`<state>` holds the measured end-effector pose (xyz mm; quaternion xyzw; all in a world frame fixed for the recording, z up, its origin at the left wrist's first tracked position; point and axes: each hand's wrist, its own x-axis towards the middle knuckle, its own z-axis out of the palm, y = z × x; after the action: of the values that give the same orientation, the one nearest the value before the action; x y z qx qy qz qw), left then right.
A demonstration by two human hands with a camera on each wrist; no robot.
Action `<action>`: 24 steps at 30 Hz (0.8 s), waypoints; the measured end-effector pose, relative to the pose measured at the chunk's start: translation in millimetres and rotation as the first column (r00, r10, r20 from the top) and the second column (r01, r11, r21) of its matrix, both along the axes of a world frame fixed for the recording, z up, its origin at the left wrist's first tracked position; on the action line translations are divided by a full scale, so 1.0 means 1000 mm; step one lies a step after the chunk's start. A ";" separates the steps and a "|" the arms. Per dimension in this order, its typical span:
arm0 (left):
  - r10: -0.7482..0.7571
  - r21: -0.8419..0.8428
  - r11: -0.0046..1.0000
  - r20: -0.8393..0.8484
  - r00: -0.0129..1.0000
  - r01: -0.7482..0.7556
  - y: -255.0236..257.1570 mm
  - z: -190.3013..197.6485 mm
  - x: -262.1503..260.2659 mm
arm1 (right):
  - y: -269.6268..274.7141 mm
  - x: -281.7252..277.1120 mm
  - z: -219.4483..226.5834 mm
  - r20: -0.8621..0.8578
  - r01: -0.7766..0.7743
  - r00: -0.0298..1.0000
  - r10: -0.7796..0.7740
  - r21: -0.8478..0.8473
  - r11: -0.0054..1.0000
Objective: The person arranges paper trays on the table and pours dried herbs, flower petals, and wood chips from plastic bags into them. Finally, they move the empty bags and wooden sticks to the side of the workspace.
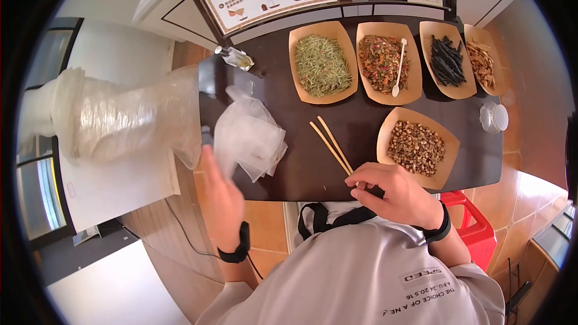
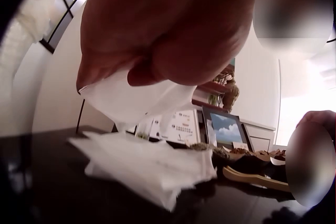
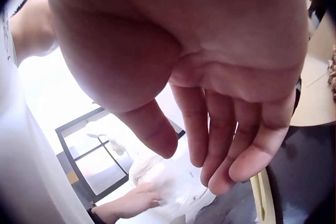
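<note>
A thin white translucent bag (image 2: 131, 100) is pinched between the thumb and fingers of my left hand (image 1: 221, 204), at the table's left front edge. Below it, a loose pile of similar white bags (image 1: 260, 144) lies on the dark table. My right hand (image 1: 394, 192) hovers at the front edge, its fingers (image 3: 220, 145) loosely bent with nothing between them. Just beyond its fingertips lie wooden tongs (image 1: 331, 144), prongs spread toward the back. A paper tray (image 1: 448, 168) of small brown chopped pieces stands right by this hand.
Along the back stand paper trays of green dried herb (image 1: 322, 66), a mixed blend (image 1: 379, 60) with a white spoon (image 1: 399, 66), dark strips (image 1: 447, 60) and pale shavings (image 1: 481, 63). A glass jar (image 1: 494, 117) is at right, a small bottle (image 1: 235, 58) at back left, large plastic wrap (image 1: 126, 117) beyond.
</note>
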<state>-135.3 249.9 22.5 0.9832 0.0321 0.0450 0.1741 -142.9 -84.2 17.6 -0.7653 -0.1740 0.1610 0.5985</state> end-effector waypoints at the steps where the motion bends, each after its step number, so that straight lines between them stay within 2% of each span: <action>1: -0.132 0.047 0.990 -0.033 0.991 0.134 0.001 -0.008 -0.004 | 0.002 0.002 0.002 0.000 -0.004 1.000 0.004 -0.001 1.000; 3: -0.175 -0.044 0.985 -0.160 0.971 0.170 -0.006 -0.018 -0.014 | 0.005 0.003 0.004 0.011 -0.015 1.000 0.016 -0.010 1.000; 7: -0.215 0.009 0.976 -0.148 0.965 0.218 -0.005 -0.018 -0.009 | 0.004 0.003 0.003 0.015 -0.009 1.000 0.009 -0.016 1.000; 9: -0.149 0.134 0.979 -0.047 0.988 0.154 -0.010 -0.014 0.004 | 0.003 0.002 0.002 0.023 -0.008 1.000 0.009 -0.026 1.000; 11: -0.154 0.120 0.979 -0.072 0.985 0.162 -0.016 -0.015 0.018 | 0.001 0.000 0.002 0.027 -0.006 1.000 0.007 -0.037 0.999; 13: -0.127 0.130 0.978 -0.253 0.959 0.164 -0.027 -0.019 0.033 | 0.000 -0.002 0.002 0.028 -0.003 1.000 0.004 -0.031 1.000; 14: -0.136 0.125 0.977 -0.255 0.957 0.172 -0.030 -0.025 0.038 | -0.001 -0.004 0.002 0.025 0.005 1.000 -0.004 -0.035 0.999; 16: -0.096 0.138 0.974 -0.459 0.883 0.177 -0.032 -0.042 0.046 | -0.004 -0.007 0.003 0.042 0.025 0.999 -0.024 -0.023 0.999; 17: -0.106 0.132 0.974 -0.460 0.882 0.186 -0.034 -0.048 0.048 | -0.007 -0.008 0.003 0.041 0.034 0.999 -0.032 -0.029 0.999; 19: -0.043 0.226 0.960 -0.466 0.884 0.166 -0.034 -0.056 0.052 | -0.012 -0.013 0.003 0.024 0.095 0.995 -0.094 -0.013 0.995; 20: -0.048 0.220 0.961 -0.469 0.882 0.169 -0.033 -0.055 0.053 | -0.017 -0.014 0.007 0.021 0.097 0.995 -0.097 -0.019 0.995; 22: -0.048 0.219 0.960 -0.484 0.874 0.175 -0.028 -0.054 0.055 | -0.033 -0.016 0.019 -0.038 0.128 0.990 -0.133 -0.111 0.986; 23: -0.048 0.214 0.961 -0.487 0.872 0.173 -0.024 -0.056 0.055 | -0.045 -0.019 0.019 -0.033 0.185 0.981 -0.190 -0.112 0.976; 24: -0.068 0.215 0.959 -0.458 0.886 0.185 -0.019 -0.060 0.055 | -0.057 -0.021 0.023 -0.023 0.276 0.958 -0.286 -0.196 0.941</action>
<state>-80.1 230.5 -37.1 0.9812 0.0005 -0.1893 0.0379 -163.6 -141.5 40.6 -0.8317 -0.0312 0.1094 0.5435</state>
